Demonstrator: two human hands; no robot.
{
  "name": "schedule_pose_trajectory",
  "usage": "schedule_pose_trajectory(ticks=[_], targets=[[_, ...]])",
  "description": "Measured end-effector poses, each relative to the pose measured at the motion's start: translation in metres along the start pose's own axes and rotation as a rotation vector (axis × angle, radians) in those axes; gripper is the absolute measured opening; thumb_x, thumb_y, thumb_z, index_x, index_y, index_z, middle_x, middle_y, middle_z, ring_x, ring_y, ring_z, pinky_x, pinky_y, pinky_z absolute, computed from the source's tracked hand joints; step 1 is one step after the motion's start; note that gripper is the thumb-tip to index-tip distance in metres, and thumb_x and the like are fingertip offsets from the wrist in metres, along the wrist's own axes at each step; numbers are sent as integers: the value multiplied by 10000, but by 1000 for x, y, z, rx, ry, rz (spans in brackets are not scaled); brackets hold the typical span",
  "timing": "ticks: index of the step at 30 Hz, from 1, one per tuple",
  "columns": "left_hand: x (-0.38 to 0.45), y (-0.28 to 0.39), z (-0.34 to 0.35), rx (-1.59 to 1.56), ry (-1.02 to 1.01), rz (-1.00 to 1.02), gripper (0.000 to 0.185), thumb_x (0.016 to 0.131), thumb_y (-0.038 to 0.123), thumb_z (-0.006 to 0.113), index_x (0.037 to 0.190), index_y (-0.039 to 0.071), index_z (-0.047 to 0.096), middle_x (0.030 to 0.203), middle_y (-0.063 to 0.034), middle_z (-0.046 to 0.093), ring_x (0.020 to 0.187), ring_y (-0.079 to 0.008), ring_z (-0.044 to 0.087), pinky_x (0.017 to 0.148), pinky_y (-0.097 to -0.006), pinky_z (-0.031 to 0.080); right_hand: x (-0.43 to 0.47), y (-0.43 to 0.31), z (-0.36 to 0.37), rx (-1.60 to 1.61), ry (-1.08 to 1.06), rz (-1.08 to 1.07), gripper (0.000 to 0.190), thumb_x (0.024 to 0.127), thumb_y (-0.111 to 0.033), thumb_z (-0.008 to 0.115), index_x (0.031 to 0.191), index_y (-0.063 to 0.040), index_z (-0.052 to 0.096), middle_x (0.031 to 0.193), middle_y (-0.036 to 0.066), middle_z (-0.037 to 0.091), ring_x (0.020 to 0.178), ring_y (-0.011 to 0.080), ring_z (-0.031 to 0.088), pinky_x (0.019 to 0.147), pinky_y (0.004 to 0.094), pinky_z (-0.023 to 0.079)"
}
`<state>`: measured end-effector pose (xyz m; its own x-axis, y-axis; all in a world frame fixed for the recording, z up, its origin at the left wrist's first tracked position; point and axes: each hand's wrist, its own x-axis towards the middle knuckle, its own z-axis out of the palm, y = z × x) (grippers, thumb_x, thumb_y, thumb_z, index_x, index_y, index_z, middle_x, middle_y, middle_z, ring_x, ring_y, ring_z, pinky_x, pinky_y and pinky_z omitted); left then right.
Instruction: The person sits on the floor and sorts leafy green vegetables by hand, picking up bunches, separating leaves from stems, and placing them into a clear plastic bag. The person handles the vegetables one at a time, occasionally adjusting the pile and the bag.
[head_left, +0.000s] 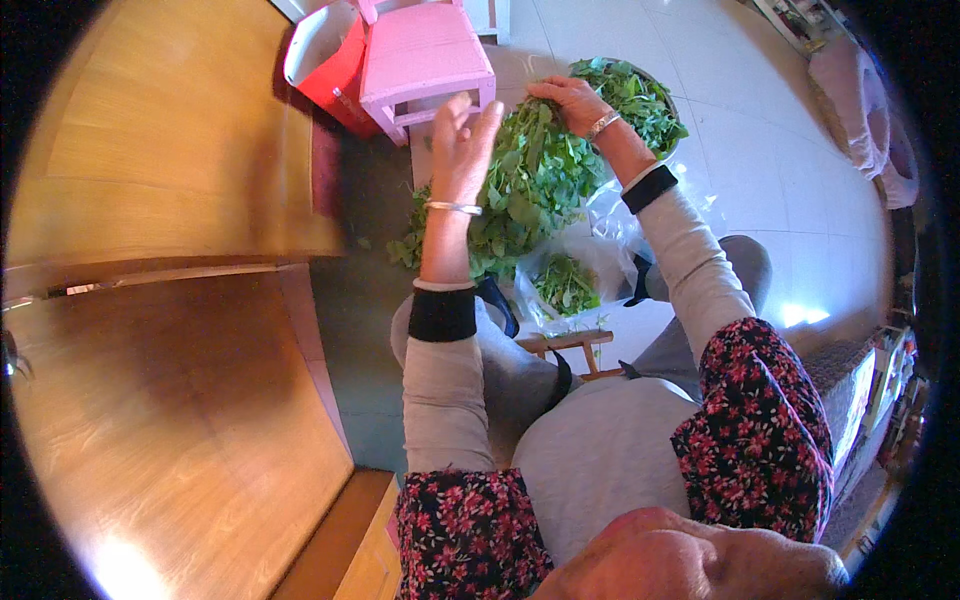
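My right hand (576, 105) pinches the upper end of a bunch of leafy green stems (544, 150), and the leaves hang down below it. To its left my left hand (463, 146) is raised, thumb and fingers apart, with nothing visible in it. A large heap of the same leafy greens (517, 225) lies beneath both hands. Beyond my right wrist stands a round container (679, 124) filled with more greens (622, 97). Between my feet, a clear plastic bag (540, 319) has loose leaves and stems (566, 285) in it.
A pink wooden chair (427, 45) stands ahead, beside a red bin (341, 82). Wooden cabinet fronts (172, 150) line the left side. The seat under me has a wooden frame (592, 349). Pale floor tiles (780, 165) extend to the right, with pinkish cloth (855, 105) at the far edge.
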<state>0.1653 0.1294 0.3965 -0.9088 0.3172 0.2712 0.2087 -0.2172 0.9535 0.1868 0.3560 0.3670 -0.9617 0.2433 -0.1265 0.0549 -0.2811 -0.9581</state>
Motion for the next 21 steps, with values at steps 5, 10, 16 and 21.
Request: schedule_pose_trajectory(ticks=[5,10,16,21], targets=[[-5,16,52,95,-163,37,710,776,415,761,1246,-39,483,1179,-139,559,1086,-200,526,933,-335,428,-32,-48,36,-258,-102,-118,247,817,-234,719,932,-18,683,872,23,647,753,93,575,656,258,482],[-13,37,78,-162,-271,-231,496,829,202,726,1229,-8,522,1113,-69,599,1002,-153,563,871,-285,459,-49,-43,4,21,-204,-4,380,858,-162,610,1217,-40,578,1028,87,642,887,173,605,753,273,496],[-81,41,87,-245,-347,-446,339,842,97,670,1159,19,577,1038,-32,628,930,-138,585,824,-288,472,-165,-59,-17,-4,-311,-19,371,968,-261,506,1199,23,565,1084,96,647,982,181,633,827,315,521],[-165,41,105,-352,-364,-584,374,843,71,642,1210,48,573,1097,-20,631,964,-148,582,859,-299,453,-258,-45,-43,59,-87,80,316,939,-268,564,1122,-16,621,1000,81,667,930,140,636,816,303,530]])
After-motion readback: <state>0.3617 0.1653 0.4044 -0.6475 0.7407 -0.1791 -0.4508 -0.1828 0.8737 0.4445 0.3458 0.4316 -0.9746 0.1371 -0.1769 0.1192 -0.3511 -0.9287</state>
